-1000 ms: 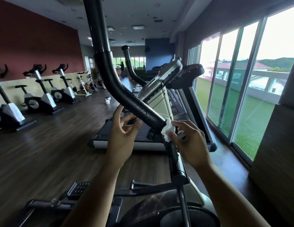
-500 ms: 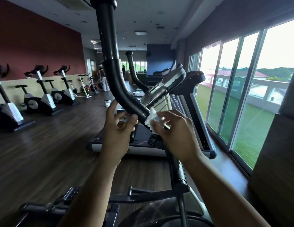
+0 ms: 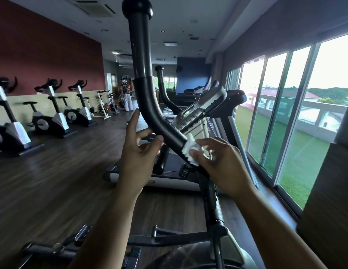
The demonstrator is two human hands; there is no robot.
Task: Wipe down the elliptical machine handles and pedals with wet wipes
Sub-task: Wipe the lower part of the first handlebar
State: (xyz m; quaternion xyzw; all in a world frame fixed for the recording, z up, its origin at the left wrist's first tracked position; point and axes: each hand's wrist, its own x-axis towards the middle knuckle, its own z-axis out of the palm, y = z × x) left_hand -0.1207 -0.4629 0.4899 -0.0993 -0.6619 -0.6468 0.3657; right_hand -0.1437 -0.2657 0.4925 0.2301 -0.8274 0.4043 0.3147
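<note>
The elliptical's black curved handle (image 3: pixel 148 101) rises up the middle of the view to a round knob at the top. A white crumpled wet wipe (image 3: pixel 190 150) lies against the lower end of its foam grip. My right hand (image 3: pixel 217 164) pinches the wipe against the handle from the right. On the left of the bar, my left hand (image 3: pixel 138 150) is raised with its fingers loosely spread, the thumb close to the grip. A pedal arm (image 3: pixel 52 247) shows at the bottom left; the pedals themselves are mostly out of view.
The elliptical's console (image 3: pixel 200 107) and a second handle (image 3: pixel 163 88) stand behind. Treadmills (image 3: pixel 169 175) lie ahead, exercise bikes (image 3: pixel 52 117) line the red left wall, and windows (image 3: pixel 285 113) run along the right. A person (image 3: pixel 126 94) stands far back.
The view has tilted up, so the handle's top knob now shows. My right hand with the wipe stays at the grip's lower end. My left hand stays raised beside the bar.
</note>
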